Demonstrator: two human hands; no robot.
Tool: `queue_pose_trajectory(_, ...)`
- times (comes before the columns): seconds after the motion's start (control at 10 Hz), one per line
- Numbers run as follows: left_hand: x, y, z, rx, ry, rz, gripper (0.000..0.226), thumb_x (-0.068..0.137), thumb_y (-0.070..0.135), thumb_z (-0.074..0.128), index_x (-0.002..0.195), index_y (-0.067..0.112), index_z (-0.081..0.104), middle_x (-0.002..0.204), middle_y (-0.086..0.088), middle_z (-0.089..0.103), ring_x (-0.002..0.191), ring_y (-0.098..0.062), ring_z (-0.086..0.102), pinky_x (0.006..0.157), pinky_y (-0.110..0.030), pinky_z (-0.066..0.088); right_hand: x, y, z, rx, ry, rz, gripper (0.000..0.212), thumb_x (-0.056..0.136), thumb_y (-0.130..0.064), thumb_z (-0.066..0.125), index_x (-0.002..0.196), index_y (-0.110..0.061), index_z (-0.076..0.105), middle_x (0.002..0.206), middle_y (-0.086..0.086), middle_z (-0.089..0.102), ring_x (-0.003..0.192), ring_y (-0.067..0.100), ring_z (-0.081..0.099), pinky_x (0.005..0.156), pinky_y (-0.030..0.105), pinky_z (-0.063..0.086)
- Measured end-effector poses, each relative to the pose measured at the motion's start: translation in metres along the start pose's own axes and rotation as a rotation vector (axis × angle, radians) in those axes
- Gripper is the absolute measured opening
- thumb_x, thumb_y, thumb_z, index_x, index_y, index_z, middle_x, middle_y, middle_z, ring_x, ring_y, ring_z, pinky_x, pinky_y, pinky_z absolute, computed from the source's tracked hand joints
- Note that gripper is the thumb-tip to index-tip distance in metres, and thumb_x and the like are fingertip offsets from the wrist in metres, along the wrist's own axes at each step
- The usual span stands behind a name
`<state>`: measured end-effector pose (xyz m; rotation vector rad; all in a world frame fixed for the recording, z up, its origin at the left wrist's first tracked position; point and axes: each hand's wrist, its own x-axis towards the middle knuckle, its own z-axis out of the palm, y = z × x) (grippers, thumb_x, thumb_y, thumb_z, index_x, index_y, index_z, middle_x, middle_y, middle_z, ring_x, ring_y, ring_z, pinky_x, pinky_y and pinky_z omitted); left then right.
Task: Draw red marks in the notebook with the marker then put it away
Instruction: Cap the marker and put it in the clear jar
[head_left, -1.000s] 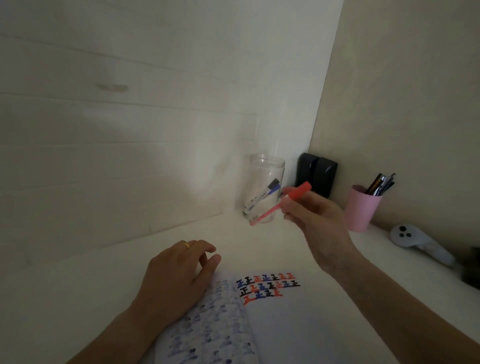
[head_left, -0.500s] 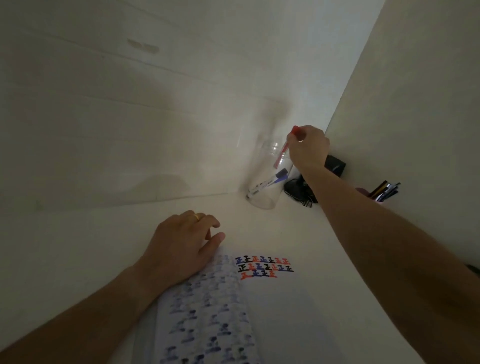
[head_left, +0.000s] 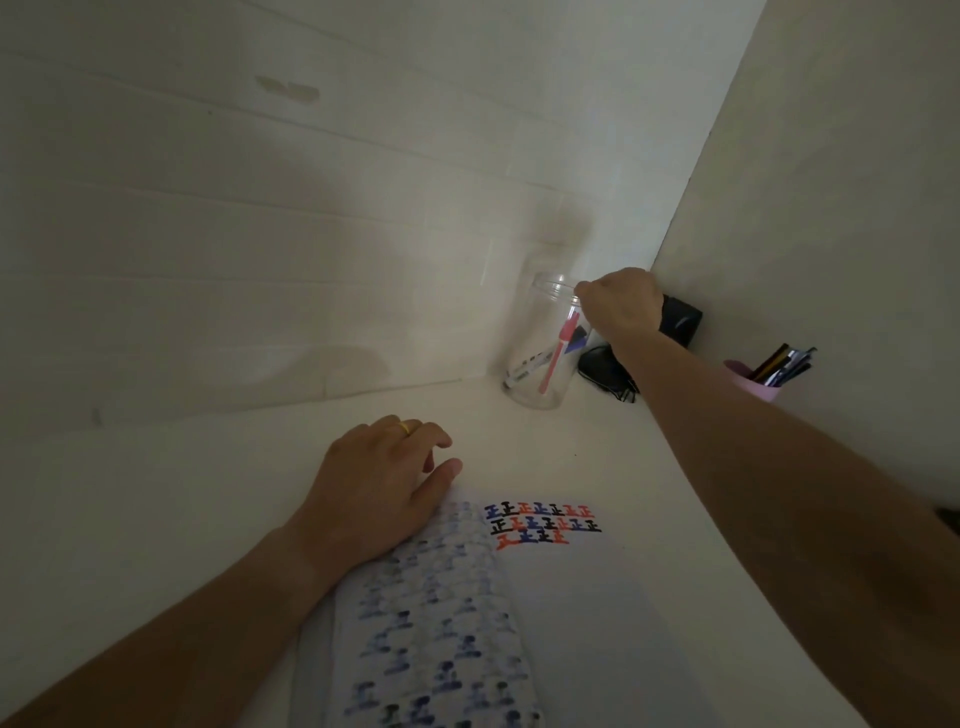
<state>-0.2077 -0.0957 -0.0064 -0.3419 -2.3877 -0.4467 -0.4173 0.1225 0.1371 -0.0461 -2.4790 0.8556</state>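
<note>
Head view, dim white desk (head_left: 218, 499) in wall corner, right hand (head_left: 621, 304) grip unclear, left hand (head_left: 384, 483) loosely open.

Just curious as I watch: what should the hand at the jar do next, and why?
Probably let go and draw back. The red marker already stands inside the jar, tip near the bottom, with the right hand at the rim, and red marks are on the notebook.

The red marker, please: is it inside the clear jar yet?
Inside: the red marker stands tilted within the clear jar, below the right hand.
</note>
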Motion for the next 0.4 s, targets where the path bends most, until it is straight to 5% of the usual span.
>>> queue_pose_trajectory(0.1, 0.001, 0.000, -0.002, 0.023, 0.003, 0.019, 0.031, 0.094, 0.051, 0.049, 0.103, 0.029, 0.069, 0.080, 0.012, 0.071, 0.078, -0.015, 0.067, 0.069, -0.033, 0.052, -0.026, 0.005, -0.016, 0.048, 0.034, -0.092, 0.027, 0.075, -0.035, 0.059, 0.086, -0.020, 0.078, 0.109, 0.011, 0.070, 0.102, 0.025, 0.065, 0.086, 0.035, 0.053)
queue_pose_trajectory(0.2, 0.000, 0.004, -0.007, 0.041, -0.006, 0.044, 0.035, 0.095, 0.052, 0.046, 0.103, 0.028, 0.070, 0.081, 0.012, 0.072, 0.078, -0.016, 0.068, 0.069, -0.033, 0.051, -0.076, 0.017, -0.033, 0.040, -0.003, -0.176, 0.036, 0.076, -0.043, 0.063, 0.106, -0.027, 0.076, 0.117, 0.009, 0.070, 0.101, 0.021, 0.067, 0.090, 0.040, 0.057)
queue_pose_trajectory(0.4, -0.005, 0.017, -0.021, -0.003, -0.062, 0.066, 0.045, 0.094, 0.063, 0.042, 0.105, 0.030, 0.071, 0.091, 0.012, 0.073, 0.084, -0.012, 0.067, 0.069, -0.029, 0.050, -0.198, 0.045, -0.050, -0.091, -0.295, -0.193, 0.038, 0.092, -0.051, 0.058, 0.126, -0.033, 0.063, 0.140, 0.001, 0.056, 0.129, 0.022, 0.050, 0.108, 0.045, 0.042)
